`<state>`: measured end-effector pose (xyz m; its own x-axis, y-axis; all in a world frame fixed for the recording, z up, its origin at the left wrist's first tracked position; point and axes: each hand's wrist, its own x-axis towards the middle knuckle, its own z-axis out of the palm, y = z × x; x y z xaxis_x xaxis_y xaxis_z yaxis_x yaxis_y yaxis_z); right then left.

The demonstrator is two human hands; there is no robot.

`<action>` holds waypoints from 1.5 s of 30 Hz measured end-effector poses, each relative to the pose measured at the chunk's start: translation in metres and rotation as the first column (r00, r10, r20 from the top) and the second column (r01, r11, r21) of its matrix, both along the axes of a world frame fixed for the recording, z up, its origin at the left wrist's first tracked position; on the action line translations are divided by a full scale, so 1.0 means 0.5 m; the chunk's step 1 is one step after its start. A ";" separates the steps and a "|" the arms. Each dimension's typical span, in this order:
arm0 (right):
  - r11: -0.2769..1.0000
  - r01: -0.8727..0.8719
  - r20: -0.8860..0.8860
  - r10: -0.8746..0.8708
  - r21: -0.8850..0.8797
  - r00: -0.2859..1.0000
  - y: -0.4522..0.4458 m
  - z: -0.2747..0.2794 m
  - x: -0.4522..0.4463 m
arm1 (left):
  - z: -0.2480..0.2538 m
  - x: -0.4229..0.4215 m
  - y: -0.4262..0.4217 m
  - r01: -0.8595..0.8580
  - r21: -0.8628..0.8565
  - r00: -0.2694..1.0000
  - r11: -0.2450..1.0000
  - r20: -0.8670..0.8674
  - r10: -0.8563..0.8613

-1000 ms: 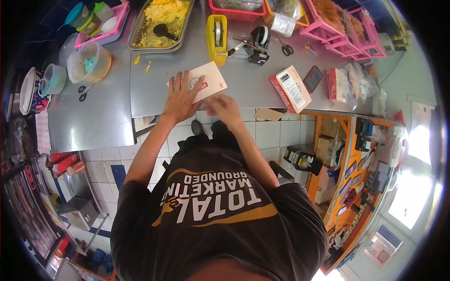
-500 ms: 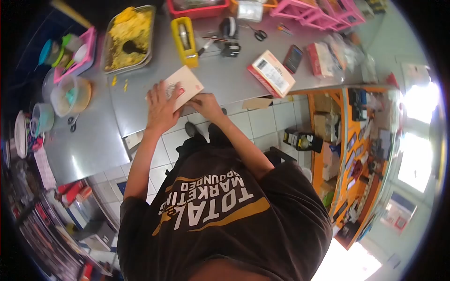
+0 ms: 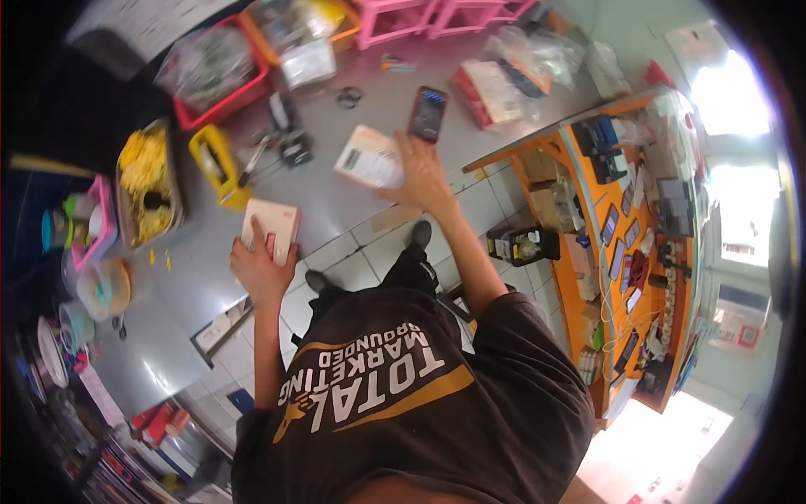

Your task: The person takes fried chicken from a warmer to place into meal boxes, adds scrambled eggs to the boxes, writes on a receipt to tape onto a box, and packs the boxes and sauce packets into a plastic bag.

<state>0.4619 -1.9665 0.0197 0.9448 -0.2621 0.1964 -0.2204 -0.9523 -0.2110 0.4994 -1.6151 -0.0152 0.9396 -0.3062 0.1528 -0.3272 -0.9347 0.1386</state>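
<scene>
My left hand (image 3: 264,269) grips a small cream cardboard box (image 3: 280,220) at the front edge of the metal table, its fingers over the top face and side. A red mark shows on that box. Farther right, my right hand (image 3: 426,178) is closed about the right end of a second cardboard box (image 3: 363,160), which has a white printed label on top. Its fingertips are slightly blurred. Just beyond that hand lies a phone (image 3: 428,113) with a lit screen.
A yellow tape dispenser (image 3: 216,166) and a marker (image 3: 250,166) lie beyond the left box. Farther left stands a metal tray (image 3: 178,202) of yellow food. Red basket (image 3: 186,118), scissors (image 3: 349,97) and plastic bags (image 3: 537,55) are at the back; orange shelving (image 3: 579,328) stands right.
My right hand has left the first box and moved right onto the labelled box. My left hand still holds the first box. The camera view has turned.
</scene>
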 end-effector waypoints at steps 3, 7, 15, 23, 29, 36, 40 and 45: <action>0.967 -0.137 0.185 0.098 0.214 0.978 -0.096 0.014 -0.036 | -0.016 -0.016 -0.104 -0.134 0.059 0.990 0.989 0.051 0.131; 0.900 -0.025 0.246 -0.092 0.435 0.965 -0.307 0.074 -0.099 | -0.006 -0.030 -0.237 -0.361 0.186 0.925 0.914 -0.056 0.376; 0.767 0.387 0.351 -0.598 0.511 0.721 -0.863 0.094 -0.139 | -0.076 -0.017 -0.349 -0.360 -0.068 0.912 0.930 -0.233 0.337; 0.541 0.796 0.458 -0.800 0.270 0.388 -1.137 0.014 -0.465 | 0.106 0.115 -0.637 -0.104 -0.163 0.905 0.981 0.393 0.161; 0.236 0.929 0.379 -0.918 0.284 0.117 -1.221 -0.061 -0.715 | 0.224 0.116 -1.053 0.463 -0.402 0.850 0.790 0.453 -0.268; 0.201 0.977 0.237 -0.948 -0.067 0.211 -1.102 -0.164 -0.964 | 0.181 0.010 -1.488 0.733 -0.316 0.672 0.602 0.475 -0.568; 0.178 0.984 0.123 -0.976 -0.016 0.179 -1.065 -0.158 -0.977 | 0.195 -0.053 -1.642 0.778 -0.385 0.623 0.497 0.367 -0.691; 0.132 0.990 0.077 -0.989 0.049 0.128 -1.060 -0.183 -0.972 | 0.193 -0.076 -1.743 0.829 -0.386 0.524 0.405 0.280 -0.804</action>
<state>-0.0243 -2.4963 -0.0718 -0.1501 -0.9552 0.2551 -0.9586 0.0774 -0.2739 0.4616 -2.4868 0.0813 0.2684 -0.8137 0.5157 -0.9189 -0.0556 0.3906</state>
